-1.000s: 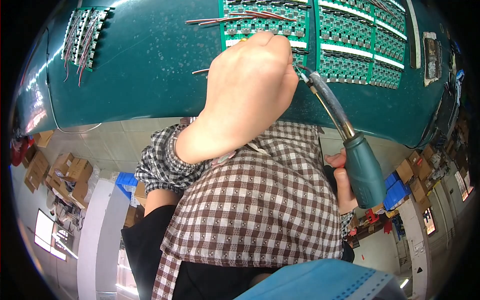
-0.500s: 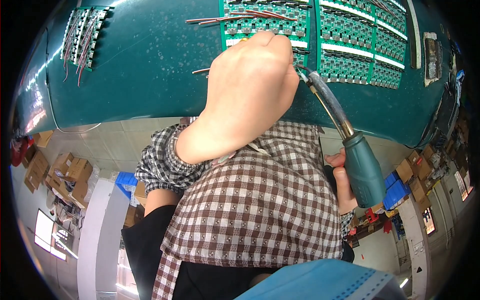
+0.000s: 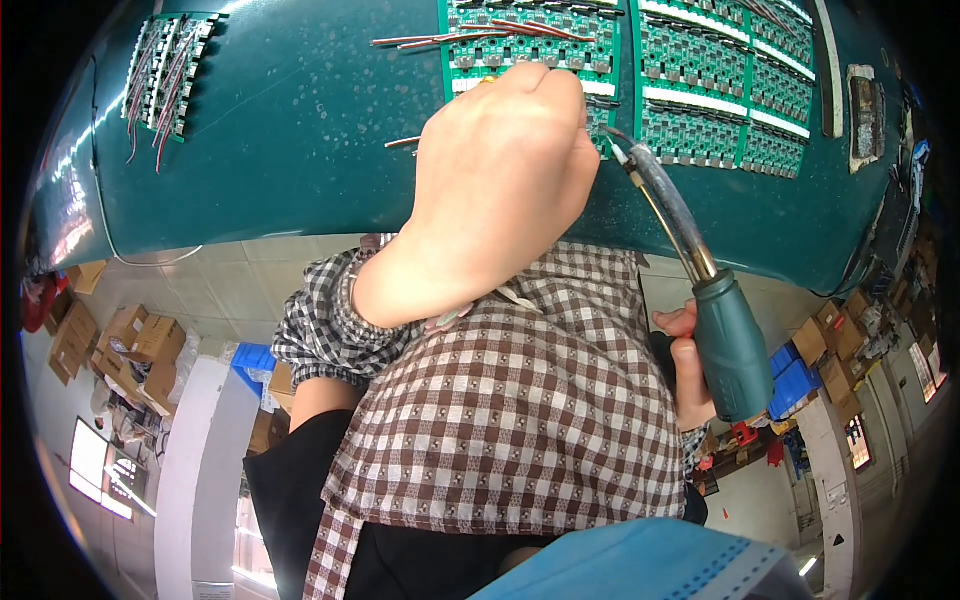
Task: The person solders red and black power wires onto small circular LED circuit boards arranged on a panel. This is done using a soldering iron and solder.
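My left hand (image 3: 500, 170) is closed in a fist over the near part of a green circuit board panel (image 3: 535, 72). Its fingertips are hidden beneath it, so what they pinch does not show. A thin wire end (image 3: 402, 142) sticks out to the left of that hand. In my right hand (image 3: 690, 365) is a soldering iron (image 3: 732, 345) with a green handle and a curved tube along its metal shaft. The iron's tip points up and left, a little right of my left hand's fingers, near the board's lower right corner. Several red-brown and white wires (image 3: 450, 38) lie across the panel.
Further circuit board panels (image 3: 690, 95) lie to the right on the green tabletop (image 3: 300, 130). At the far left is a smaller board (image 3: 170, 75) with wires on it. A dark worn block (image 3: 865, 118) sits at the right. A thin cable (image 3: 97, 150) hangs over the left edge.
The soldering iron has shifted slightly right and down, its tip drawing away from my left hand's fingers. My left hand stays nearly still.
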`<act>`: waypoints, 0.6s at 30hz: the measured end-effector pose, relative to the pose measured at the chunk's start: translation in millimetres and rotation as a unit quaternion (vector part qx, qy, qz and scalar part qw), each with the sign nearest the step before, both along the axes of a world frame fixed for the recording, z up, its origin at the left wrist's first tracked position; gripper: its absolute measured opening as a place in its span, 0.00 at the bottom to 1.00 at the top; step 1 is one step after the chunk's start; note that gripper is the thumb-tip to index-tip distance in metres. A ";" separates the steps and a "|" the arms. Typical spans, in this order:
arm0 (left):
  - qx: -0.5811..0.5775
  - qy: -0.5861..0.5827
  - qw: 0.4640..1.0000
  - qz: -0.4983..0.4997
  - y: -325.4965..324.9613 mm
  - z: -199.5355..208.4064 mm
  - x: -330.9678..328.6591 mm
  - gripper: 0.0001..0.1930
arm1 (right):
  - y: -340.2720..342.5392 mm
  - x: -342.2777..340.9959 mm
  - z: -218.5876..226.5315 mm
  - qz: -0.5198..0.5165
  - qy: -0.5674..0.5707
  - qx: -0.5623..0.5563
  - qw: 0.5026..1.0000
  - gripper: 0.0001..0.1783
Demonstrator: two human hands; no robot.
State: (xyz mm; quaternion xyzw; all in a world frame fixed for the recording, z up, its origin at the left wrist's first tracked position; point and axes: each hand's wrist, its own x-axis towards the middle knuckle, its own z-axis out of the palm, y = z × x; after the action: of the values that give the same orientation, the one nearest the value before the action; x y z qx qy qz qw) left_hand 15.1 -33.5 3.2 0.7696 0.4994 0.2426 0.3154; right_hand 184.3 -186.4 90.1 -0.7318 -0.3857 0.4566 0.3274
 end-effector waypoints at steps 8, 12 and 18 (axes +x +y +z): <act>0.004 0.005 1.000 0.008 -2.1 -3.6 -1.1 0.05 | -7.5 -5.3 -5.2 -0.074 0.015 0.010 0.997 0.22; 0.007 0.002 1.000 0.026 -5.0 -4.6 0.9 0.06 | -4.7 -0.6 -2.9 -0.034 0.009 0.007 0.999 0.22; 0.005 0.001 0.999 0.035 -5.8 -4.6 2.1 0.06 | 0.7 1.8 1.1 0.011 0.008 -0.006 1.000 0.23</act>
State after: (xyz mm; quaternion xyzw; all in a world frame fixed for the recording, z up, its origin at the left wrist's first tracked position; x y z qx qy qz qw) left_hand 17.1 -39.3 -1.4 0.7536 0.5253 0.2550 0.3019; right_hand 186.2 -185.7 91.2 -0.7259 -0.3882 0.4685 0.3207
